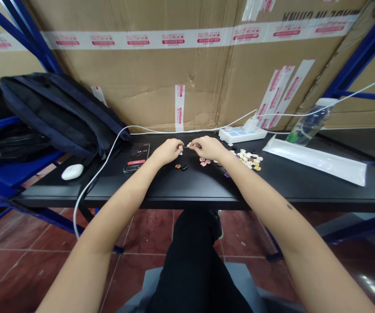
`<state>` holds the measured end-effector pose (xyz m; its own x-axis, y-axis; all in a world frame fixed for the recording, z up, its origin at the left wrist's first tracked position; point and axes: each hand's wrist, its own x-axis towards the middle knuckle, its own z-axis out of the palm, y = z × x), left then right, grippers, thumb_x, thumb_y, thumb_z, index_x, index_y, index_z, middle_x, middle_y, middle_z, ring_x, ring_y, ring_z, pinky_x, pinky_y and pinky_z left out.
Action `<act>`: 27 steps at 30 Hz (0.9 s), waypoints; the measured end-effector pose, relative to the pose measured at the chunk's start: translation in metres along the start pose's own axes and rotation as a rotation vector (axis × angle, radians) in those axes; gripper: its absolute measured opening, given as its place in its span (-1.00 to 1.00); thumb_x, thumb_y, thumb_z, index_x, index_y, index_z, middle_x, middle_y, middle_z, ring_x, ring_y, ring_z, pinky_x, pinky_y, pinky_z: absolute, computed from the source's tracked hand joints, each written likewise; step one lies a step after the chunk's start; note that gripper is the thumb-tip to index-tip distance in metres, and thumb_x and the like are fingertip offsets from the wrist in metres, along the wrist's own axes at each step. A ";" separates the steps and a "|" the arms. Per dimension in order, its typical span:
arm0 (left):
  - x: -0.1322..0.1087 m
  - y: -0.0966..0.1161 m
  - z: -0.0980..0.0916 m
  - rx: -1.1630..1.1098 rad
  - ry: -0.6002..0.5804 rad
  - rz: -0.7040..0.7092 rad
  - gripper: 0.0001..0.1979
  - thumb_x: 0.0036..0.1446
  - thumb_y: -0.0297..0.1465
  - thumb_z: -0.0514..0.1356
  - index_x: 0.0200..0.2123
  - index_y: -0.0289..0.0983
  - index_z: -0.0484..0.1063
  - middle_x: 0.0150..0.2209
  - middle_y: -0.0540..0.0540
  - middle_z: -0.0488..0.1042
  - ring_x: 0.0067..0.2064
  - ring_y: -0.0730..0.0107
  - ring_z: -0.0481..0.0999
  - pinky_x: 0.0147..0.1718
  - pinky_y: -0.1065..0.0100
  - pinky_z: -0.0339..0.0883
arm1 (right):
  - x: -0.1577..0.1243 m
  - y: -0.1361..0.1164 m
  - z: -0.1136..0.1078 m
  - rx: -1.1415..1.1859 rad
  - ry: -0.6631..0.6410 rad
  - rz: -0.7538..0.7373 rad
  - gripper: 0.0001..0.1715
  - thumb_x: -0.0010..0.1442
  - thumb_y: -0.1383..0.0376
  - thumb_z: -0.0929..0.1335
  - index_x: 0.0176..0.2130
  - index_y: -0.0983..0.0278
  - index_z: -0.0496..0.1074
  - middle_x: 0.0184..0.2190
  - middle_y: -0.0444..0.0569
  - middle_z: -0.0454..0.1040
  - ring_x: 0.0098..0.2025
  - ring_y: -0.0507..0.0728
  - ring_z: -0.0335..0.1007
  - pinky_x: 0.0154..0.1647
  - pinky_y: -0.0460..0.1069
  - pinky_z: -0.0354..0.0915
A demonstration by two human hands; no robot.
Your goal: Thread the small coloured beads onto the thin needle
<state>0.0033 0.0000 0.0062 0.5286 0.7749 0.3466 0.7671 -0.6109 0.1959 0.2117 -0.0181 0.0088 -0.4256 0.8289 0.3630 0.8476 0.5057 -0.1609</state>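
"What's nearest?"
"A leg in black trousers, down on the near side of the white plastic power strip. Then comes the matte black tabletop that the strip rests on."

"And on it?"
"Far left of the strip, a glossy white rounded case. Less far left, a small orange-brown piece beside a small black piece, then a few pink rounded pieces. Just on the strip's near side, a loose scatter of cream and yellow bead-like pieces, partly behind the right forearm."

"Further left?"
"A dark-screened phone with a red bar, its display reading 25:17. Right of the strip, a long flat white packet."

"The hands?"
"Both left of the strip, close together. The left hand has its fingertips closed on small pale bead-like pieces. The right hand pinches a thin pale strand that spans the gap; I can't tell whether it's thread or wire."

"Farthest?"
"A tilted clear bottle right of the strip, a navy and black backpack far left, and brown taped cardboard behind it."
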 end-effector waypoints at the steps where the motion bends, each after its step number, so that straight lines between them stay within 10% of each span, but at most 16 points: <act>1: 0.000 0.000 0.000 -0.003 0.000 -0.002 -0.70 0.25 -0.55 0.15 -0.01 -0.39 0.60 -0.13 -0.22 0.64 -0.15 0.26 0.61 0.00 0.29 0.46 | 0.000 0.000 0.000 -0.017 0.016 -0.007 -0.67 0.36 0.25 0.30 -0.04 0.16 0.64 -0.18 -0.02 0.68 -0.17 0.19 0.57 -0.22 0.00 0.30; 27: -0.001 0.001 -0.001 0.001 -0.010 0.001 -0.68 0.24 -0.55 0.14 0.00 -0.41 0.59 -0.12 -0.24 0.64 -0.13 0.23 0.61 0.03 0.26 0.46 | -0.003 -0.004 -0.003 -0.002 -0.026 -0.022 -0.67 0.37 0.31 0.27 -0.06 0.16 0.61 -0.19 -0.02 0.66 -0.18 0.15 0.56 -0.24 -0.03 0.25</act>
<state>0.0033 -0.0018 0.0069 0.5329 0.7761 0.3372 0.7669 -0.6114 0.1951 0.2107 -0.0230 0.0113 -0.4524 0.8236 0.3421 0.8384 0.5235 -0.1514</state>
